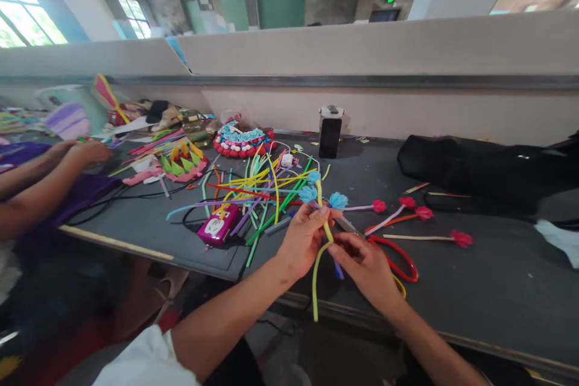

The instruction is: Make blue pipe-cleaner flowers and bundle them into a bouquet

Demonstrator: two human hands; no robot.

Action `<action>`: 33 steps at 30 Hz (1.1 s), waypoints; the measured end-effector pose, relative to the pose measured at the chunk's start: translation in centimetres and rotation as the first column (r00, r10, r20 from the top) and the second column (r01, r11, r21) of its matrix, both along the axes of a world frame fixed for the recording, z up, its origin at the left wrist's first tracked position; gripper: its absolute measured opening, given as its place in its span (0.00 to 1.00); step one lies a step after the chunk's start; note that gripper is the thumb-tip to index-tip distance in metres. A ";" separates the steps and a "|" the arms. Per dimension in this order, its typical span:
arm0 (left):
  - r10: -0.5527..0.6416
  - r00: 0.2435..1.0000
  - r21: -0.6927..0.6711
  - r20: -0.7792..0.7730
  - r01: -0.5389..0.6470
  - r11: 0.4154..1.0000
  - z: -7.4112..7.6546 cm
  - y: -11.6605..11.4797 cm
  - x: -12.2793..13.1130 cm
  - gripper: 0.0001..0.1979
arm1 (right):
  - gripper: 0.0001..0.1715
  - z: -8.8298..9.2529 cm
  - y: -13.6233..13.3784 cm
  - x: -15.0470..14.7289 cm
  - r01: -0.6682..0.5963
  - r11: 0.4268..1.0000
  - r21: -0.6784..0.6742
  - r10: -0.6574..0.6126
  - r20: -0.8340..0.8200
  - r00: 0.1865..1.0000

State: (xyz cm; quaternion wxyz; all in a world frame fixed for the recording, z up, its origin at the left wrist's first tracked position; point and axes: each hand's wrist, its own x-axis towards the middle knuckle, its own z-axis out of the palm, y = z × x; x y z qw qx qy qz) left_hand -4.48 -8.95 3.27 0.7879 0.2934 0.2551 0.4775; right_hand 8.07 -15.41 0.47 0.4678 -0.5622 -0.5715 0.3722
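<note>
Close over the table's front edge, my left hand is closed around a small bunch of blue pipe-cleaner flowers and the upper part of a yellow-green pipe cleaner. Just to the right, my right hand pinches that pipe cleaner where it bends, and its loose end hangs down. A purple stem tip shows below the fingers. On the table beside my right hand lie several pink-headed flowers on thin stems and a red pipe-cleaner loop.
Loose pipe cleaners are heaped left of my hands, around a magenta box. Behind them sits a red, white and blue fuzzy piece. A phone stands near the partition, a black bag lies right. At left, another person's hands work.
</note>
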 end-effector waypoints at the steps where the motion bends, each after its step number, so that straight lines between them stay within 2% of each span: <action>1: 0.009 1.000 0.012 -0.004 -0.009 1.000 -0.1 -0.2 0.1 0.12 | 0.17 0.1 0.0 0.1 0.028 1.000 0.013 -0.028 0.014 1.000; 4: 0.024 0.996 0.111 -0.083 -0.015 0.994 -0.1 -0.4 0.1 0.11 | 0.16 0.8 0.0 0.5 0.045 0.998 0.047 -0.046 0.012 0.999; 6: -0.013 0.966 0.209 -0.260 0.069 0.975 0.1 -0.5 -0.4 0.12 | 0.15 1.3 0.1 1.0 0.054 0.997 0.059 -0.053 -0.006 0.999; 7: -0.038 0.923 0.260 -0.383 0.147 0.954 0.3 -0.6 -0.7 0.14 | 0.15 1.5 0.1 1.4 0.069 0.996 0.061 -0.068 -0.019 0.997; 9: -0.005 0.779 0.375 -0.627 0.307 0.875 0.8 -1.0 -1.3 0.17 | 0.14 1.8 0.1 2.1 0.105 0.993 0.061 -0.103 -0.034 0.994; 10: 0.100 0.697 0.466 -0.710 0.359 0.808 1.1 -1.3 -1.6 0.16 | 0.14 1.9 0.2 2.4 0.111 0.992 0.058 -0.110 -0.027 0.994; 11: 0.294 0.625 0.599 -0.723 0.356 0.718 1.4 -1.5 -1.8 0.14 | 0.14 1.9 0.2 2.7 0.105 0.993 0.054 -0.104 -0.010 0.995; 12: 0.473 0.572 0.723 -0.670 0.361 0.589 1.6 -1.7 -2.0 0.11 | 0.13 1.9 0.3 3.0 0.085 0.995 0.054 -0.086 0.014 0.996; 13: 0.598 0.549 0.812 -0.583 0.391 0.433 1.9 -1.8 -2.1 0.09 | 0.13 1.8 0.3 3.2 0.056 0.997 0.060 -0.059 0.041 0.997; 15: 0.708 0.558 0.863 -0.433 0.482 0.148 2.1 -1.6 -2.2 0.09 | 0.12 1.7 0.3 3.4 -0.013 0.996 0.085 0.006 0.091 0.996; 16: 0.721 0.567 0.842 -0.399 0.537 0.044 2.1 -1.4 -2.2 0.11 | 0.11 1.7 0.3 3.5 -0.043 0.994 0.101 0.031 0.112 0.993; 17: 0.728 0.564 0.807 -0.390 0.589 -0.024 2.0 -1.2 -2.2 0.12 | 0.09 1.7 0.2 3.5 -0.066 0.991 0.115 0.050 0.133 0.990; 18: 0.732 0.555 0.769 -0.394 0.635 -0.068 1.9 -0.9 -2.2 0.12 | 0.07 1.8 0.1 3.4 -0.078 0.989 0.122 0.059 0.150 0.987; 19: 0.739 0.538 0.735 -0.406 0.673 -0.086 1.8 -0.7 -2.3 0.13 | 0.06 2.0 0.0 3.4 -0.082 0.989 0.120 0.062 0.160 0.985; 21: 0.760 0.493 0.701 -0.423 0.710 -0.069 1.6 -0.5 -2.4 0.13 | 0.05 2.4 -0.3 3.3 -0.069 0.994 0.085 0.057 0.134 0.989; 26: 0.826 0.357 0.721 -0.437 0.688 0.084 1.7 -1.0 -2.3 0.11 | 0.14 2.8 -0.7 2.8 -0.086 0.990 -0.109 0.061 -0.217 0.974; 28: 0.808 0.351 0.732 -0.473 0.667 0.139 1.7 -1.3 -2.3 0.11 | 0.16 2.7 -0.9 2.6 -0.071 0.991 -0.114 0.038 -0.268 0.963; 33: 0.644 0.428 0.731 -0.634 0.605 0.317 2.1 -1.9 -2.4 0.10 | 0.17 2.3 -1.3 2.3 -0.040 0.997 -0.065 0.025 -0.220 0.975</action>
